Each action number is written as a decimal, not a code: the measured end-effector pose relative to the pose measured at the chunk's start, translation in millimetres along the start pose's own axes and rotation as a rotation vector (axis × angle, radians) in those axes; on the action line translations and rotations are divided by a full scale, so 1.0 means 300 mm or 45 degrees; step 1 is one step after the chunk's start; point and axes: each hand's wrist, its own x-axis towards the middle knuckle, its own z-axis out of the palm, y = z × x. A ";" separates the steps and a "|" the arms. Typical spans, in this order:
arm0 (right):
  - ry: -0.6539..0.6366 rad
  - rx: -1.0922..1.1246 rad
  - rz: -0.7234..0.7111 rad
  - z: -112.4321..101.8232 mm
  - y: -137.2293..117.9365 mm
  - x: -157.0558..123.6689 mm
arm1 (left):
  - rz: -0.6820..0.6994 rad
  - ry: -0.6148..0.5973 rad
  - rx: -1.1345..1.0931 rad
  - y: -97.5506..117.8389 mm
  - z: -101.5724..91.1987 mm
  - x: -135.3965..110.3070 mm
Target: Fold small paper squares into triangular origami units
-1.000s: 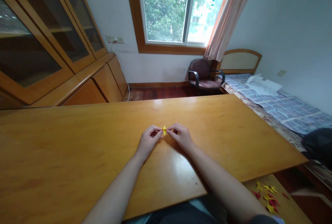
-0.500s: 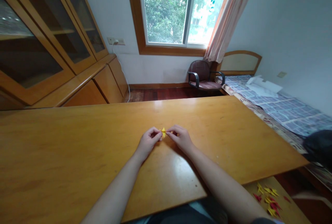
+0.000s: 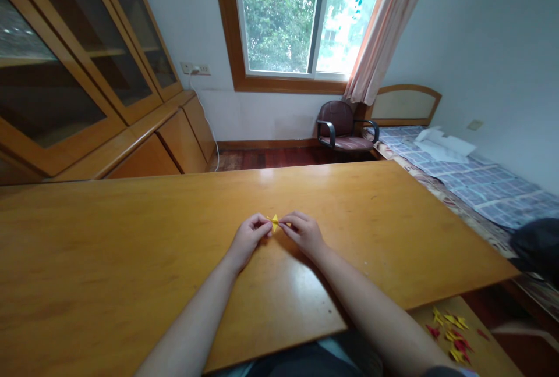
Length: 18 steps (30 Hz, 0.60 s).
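A small folded yellow paper piece (image 3: 275, 223) is pinched between both hands, just above the wooden table (image 3: 131, 237). My left hand (image 3: 248, 238) grips its left side with thumb and fingers closed. My right hand (image 3: 303, 233) pinches its right side, fingers curled. Both wrists rest low over the tabletop near its middle.
Several small yellow and red folded paper pieces (image 3: 449, 333) lie on a lower surface at the bottom right. A wooden glass-door cabinet (image 3: 78, 74) lines the left wall. A dark chair (image 3: 343, 127) stands under the window, and a bed (image 3: 476, 182) runs along the right.
The hands stay together on the yellow piece, with only slight finger shifts. The view has dipped a little.
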 end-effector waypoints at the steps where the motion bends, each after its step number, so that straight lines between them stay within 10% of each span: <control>1: 0.004 0.005 0.018 0.001 0.002 0.001 | 0.023 0.005 0.023 -0.003 0.000 0.001; 18: 0.023 0.110 0.231 0.004 0.016 0.023 | 0.252 0.107 0.325 -0.020 -0.013 0.012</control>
